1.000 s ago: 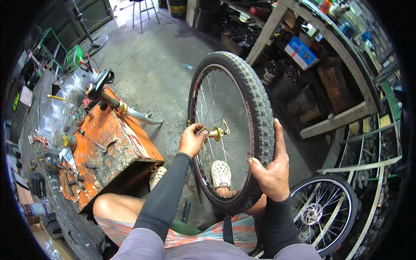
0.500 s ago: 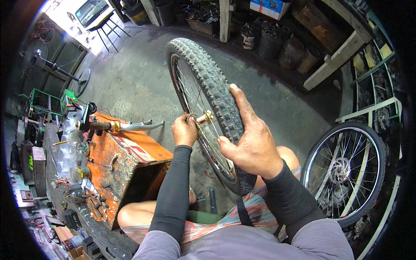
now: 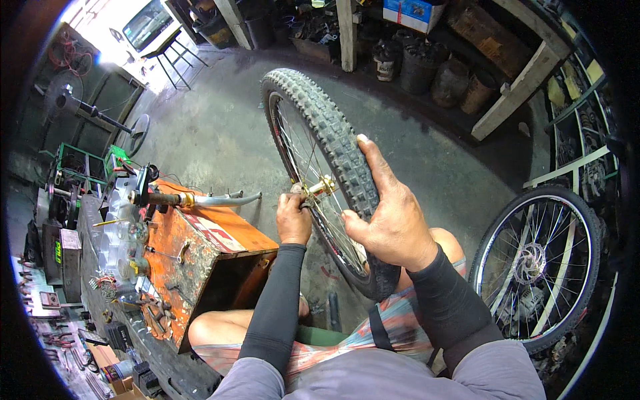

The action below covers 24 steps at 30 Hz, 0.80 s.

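A bicycle wheel (image 3: 319, 120) with a knobby black tyre stands tilted in front of me, its lower part between my legs. My right hand (image 3: 395, 223) grips the tyre from the right, forefinger along the tread and thumb over its near side. At the gold hub (image 3: 323, 185), my left hand (image 3: 293, 217) is closed with its fingers pinched round the axle end on the left side. Whether a small part is also between those fingers is hidden.
To my left stands an orange box (image 3: 233, 230) with a fork (image 3: 220, 200), tools and clear plastic bottles on top. A second wheel (image 3: 533, 267) with a brake disc leans at the right. Dark containers (image 3: 420, 70) line the far wall; a stool (image 3: 175, 60) stands far left.
My left hand's fingers have shifted and curled differently at the axle end. My right hand keeps its hold on the tyre. The whole view has shifted slightly.
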{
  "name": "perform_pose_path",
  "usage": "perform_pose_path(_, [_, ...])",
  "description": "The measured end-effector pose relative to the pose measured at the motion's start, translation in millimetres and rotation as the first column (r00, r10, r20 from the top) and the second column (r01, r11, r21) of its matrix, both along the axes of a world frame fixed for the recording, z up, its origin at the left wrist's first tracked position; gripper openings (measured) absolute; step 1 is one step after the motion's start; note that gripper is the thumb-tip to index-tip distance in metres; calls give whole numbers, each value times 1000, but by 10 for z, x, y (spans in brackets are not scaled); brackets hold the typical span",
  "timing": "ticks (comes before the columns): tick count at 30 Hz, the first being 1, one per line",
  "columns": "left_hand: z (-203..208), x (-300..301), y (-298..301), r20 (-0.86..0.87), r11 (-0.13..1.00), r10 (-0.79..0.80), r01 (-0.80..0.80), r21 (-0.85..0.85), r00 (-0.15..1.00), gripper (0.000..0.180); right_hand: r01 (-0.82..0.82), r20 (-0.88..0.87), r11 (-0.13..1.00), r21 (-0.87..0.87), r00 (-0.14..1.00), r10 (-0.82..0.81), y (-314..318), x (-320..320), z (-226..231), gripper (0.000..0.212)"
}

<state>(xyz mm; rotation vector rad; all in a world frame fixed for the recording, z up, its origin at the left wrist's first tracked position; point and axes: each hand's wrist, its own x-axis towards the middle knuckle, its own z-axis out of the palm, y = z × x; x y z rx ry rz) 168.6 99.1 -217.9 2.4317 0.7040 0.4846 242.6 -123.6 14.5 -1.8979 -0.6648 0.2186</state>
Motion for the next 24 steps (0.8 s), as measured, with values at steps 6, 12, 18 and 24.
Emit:
perform_pose_path(6, [-248, 22, 232, 342, 875, 165, 22, -483, 925, 27, -14, 36, 1000, 18, 999, 14, 68, -36, -4, 107])
perform_pose_path(12, [68, 372, 137, -48, 887, 245, -243, -393, 968, 30, -5, 18, 1000, -28, 1000, 6, 118, -90, 65, 107])
perform_pose_path(18, [138, 333, 184, -56, 955, 173, -181, -236, 983, 21, 0, 100, 999, 32, 995, -3, 152, -84, 10, 106])
perform_pose_path(24, [-269, -129, 68, -28, 998, 54, -55, -23, 998, 20, -11, 16, 1000, -13, 1000, 11, 164, -78, 87, 105])
